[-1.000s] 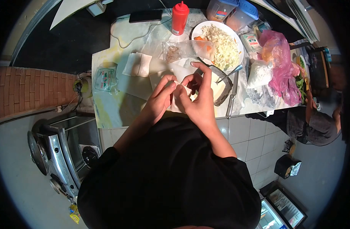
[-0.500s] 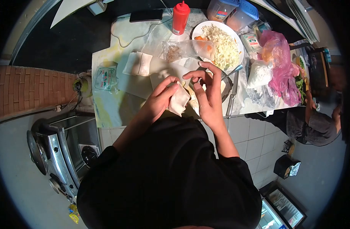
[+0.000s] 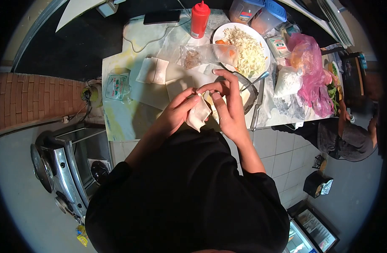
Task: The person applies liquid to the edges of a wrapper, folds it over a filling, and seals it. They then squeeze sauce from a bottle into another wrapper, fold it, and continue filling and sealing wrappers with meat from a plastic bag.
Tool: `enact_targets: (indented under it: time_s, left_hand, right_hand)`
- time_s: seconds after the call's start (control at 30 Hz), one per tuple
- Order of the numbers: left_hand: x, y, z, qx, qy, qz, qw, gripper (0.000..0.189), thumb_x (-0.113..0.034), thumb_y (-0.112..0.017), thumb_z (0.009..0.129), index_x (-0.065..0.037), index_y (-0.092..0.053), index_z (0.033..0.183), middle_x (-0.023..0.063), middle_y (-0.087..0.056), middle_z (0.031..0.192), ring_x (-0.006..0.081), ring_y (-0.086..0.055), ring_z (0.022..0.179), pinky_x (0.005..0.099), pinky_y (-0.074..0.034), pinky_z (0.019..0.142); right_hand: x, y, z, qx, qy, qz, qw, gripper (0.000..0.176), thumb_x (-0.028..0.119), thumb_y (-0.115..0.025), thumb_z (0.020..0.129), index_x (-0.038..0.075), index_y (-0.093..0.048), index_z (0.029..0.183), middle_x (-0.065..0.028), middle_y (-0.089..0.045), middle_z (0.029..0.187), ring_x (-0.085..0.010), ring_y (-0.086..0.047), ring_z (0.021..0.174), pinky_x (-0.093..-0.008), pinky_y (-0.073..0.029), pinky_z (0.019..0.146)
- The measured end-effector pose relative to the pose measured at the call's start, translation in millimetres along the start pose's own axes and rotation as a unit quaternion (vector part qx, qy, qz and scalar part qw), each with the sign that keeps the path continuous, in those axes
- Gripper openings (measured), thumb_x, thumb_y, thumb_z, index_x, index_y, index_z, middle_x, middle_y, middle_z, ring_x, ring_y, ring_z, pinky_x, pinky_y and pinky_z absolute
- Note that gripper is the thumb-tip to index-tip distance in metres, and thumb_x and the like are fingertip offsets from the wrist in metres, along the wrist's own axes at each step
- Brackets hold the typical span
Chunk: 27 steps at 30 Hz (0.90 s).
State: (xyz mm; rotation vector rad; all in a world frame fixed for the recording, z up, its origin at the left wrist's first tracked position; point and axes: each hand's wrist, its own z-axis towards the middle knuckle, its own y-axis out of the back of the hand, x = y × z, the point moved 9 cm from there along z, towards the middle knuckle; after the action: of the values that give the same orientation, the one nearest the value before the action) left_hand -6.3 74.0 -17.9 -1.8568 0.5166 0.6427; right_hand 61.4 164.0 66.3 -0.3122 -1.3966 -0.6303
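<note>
My left hand (image 3: 178,112) pinches a pale folded dough wrapper (image 3: 198,114) between thumb and fingers, above the table's front edge. My right hand (image 3: 230,107) is beside it with thumb and fingers apart. Its index fingertip reaches the wrapper's upper edge near my left fingertips; whether it presses there is hard to see. Beyond my hands lie flat wrapper sheets (image 3: 179,87), and a stack of folded wrappers (image 3: 153,71) rests farther left. Behind my right fingers sits a dark dish (image 3: 249,105), partly hidden, with a spoon (image 3: 261,78) leaning in it.
A knife (image 3: 257,107) lies right of the dish. A white plate (image 3: 266,52) carries shredded vegetables, with a red squeeze bottle (image 3: 200,20) near it. Farther right are a bag of white powder (image 3: 287,81) and a pink plastic bag (image 3: 307,63). Another person (image 3: 349,137) stands at the right.
My right index finger has moved left and down to the wrapper's top edge, close to my left fingertips. The wrapper has tilted slightly in my left hand.
</note>
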Motion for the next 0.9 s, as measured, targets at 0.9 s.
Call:
enact_targets:
  time_s: [0.9]
  left_hand:
    - [7, 4, 4, 0.041, -0.005, -0.034, 0.999, 0.032, -0.017, -0.045, 0.107, 0.0, -0.045, 0.134, 0.0091, -0.06, 0.112, 0.0196, -0.064, 0.097, 0.037, -0.056, 0.083]
  right_hand:
    - [8, 8, -11, -0.01, 0.039, -0.043, 0.998, 0.038, 0.009, -0.049, 0.097, 0.001, -0.046, 0.133, -0.0158, -0.068, 0.102, -0.0248, -0.067, 0.087, -0.0337, -0.048, 0.089]
